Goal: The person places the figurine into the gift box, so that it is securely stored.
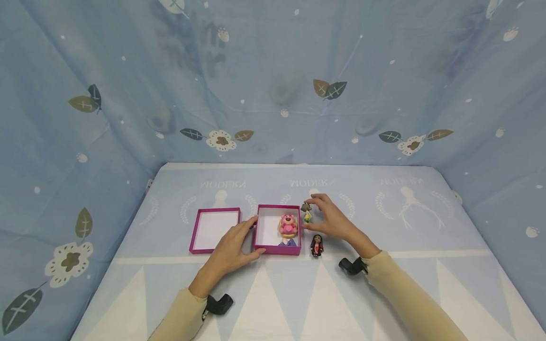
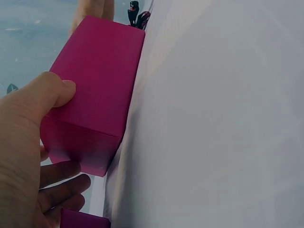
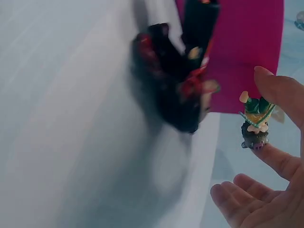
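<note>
An open magenta box point(image 1: 278, 250) stands on the table with a pink bear figurine point(image 1: 288, 226) and a blue-and-white piece point(image 1: 287, 242) inside. My left hand point(image 1: 232, 246) grips its left side; in the left wrist view the thumb point(image 2: 61, 92) presses on the front wall and the fingers reach along the side. Just right of the box, my right hand point(image 1: 330, 219) pinches a small green-and-yellow figurine point(image 3: 256, 118) between thumb and index finger, its dark head at the index fingertip. The other right fingers are extended. Nearer me stands a long-haired figurine point(image 1: 316, 246) in dark and red.
The magenta lid point(image 1: 215, 230), white inside, lies left of the box, close to my left hand. Blue patterned cloth point(image 1: 273, 94) walls in the table point(image 1: 384, 293) at the back and sides. A black wrist mount point(image 1: 220, 304) sticks out from the left sleeve.
</note>
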The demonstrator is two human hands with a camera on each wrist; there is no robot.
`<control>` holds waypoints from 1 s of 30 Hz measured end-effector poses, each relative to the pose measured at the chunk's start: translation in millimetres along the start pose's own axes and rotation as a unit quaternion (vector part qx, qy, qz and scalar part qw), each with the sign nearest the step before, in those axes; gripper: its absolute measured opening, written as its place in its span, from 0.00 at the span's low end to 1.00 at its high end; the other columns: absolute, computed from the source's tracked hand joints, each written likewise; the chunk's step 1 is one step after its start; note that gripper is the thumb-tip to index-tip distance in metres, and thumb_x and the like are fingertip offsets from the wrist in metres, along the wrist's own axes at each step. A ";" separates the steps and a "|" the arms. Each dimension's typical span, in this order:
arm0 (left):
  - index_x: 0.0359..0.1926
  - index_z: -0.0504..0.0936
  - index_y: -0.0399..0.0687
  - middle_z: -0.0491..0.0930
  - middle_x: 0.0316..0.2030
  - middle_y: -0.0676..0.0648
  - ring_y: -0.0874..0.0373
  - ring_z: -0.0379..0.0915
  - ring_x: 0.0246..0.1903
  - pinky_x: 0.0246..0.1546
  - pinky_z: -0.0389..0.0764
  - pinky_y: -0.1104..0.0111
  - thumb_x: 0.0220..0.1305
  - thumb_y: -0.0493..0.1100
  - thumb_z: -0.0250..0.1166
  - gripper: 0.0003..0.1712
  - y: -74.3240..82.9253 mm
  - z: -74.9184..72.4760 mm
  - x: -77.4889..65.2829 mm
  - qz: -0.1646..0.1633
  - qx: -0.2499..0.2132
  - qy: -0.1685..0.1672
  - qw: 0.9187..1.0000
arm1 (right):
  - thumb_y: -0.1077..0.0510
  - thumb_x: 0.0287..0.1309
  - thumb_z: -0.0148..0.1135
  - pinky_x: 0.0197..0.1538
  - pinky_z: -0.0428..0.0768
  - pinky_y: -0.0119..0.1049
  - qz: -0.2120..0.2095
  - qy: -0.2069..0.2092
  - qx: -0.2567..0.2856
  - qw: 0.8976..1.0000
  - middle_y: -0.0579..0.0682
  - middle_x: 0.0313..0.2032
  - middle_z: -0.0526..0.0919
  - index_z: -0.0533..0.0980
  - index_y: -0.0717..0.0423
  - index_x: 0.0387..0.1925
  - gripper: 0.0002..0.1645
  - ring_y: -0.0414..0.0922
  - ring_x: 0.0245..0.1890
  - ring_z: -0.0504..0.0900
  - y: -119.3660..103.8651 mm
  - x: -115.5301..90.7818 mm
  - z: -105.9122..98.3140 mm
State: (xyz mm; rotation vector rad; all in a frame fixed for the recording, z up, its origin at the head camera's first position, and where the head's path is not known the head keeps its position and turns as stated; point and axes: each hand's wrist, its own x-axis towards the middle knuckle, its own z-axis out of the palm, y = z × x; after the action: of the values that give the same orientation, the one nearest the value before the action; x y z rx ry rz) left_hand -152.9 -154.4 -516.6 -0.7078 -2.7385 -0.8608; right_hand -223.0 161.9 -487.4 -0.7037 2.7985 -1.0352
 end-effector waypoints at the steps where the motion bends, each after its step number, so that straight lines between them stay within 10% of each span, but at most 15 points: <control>1: 0.72 0.63 0.49 0.73 0.65 0.46 0.47 0.72 0.61 0.60 0.76 0.51 0.50 0.58 0.75 0.52 0.1 0.2 -0.3 -0.001 0.000 -0.001 1.000 | 0.47 0.48 0.76 0.62 0.74 0.59 -0.001 0.000 0.000 1.000 0.63 0.68 0.62 0.70 0.56 0.63 0.42 0.62 0.63 0.71 -2.4 0.5 -0.9; 30: 0.73 0.62 0.48 0.73 0.65 0.45 0.47 0.72 0.62 0.61 0.75 0.51 0.50 0.58 0.75 0.52 -1.0 -0.2 0.5 0.009 -0.001 -0.001 1.000 | 0.51 0.47 0.77 0.64 0.73 0.58 -0.033 -0.007 0.019 0.999 0.63 0.67 0.64 0.71 0.56 0.62 0.41 0.62 0.63 0.71 -32.2 8.4 -6.2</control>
State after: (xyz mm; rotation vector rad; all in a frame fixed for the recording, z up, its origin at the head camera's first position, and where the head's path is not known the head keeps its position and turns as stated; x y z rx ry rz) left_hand -153.9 -155.0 -516.8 -0.7329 -2.7301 -0.8594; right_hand -219.3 140.3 -461.6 -0.8019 2.7535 -1.0874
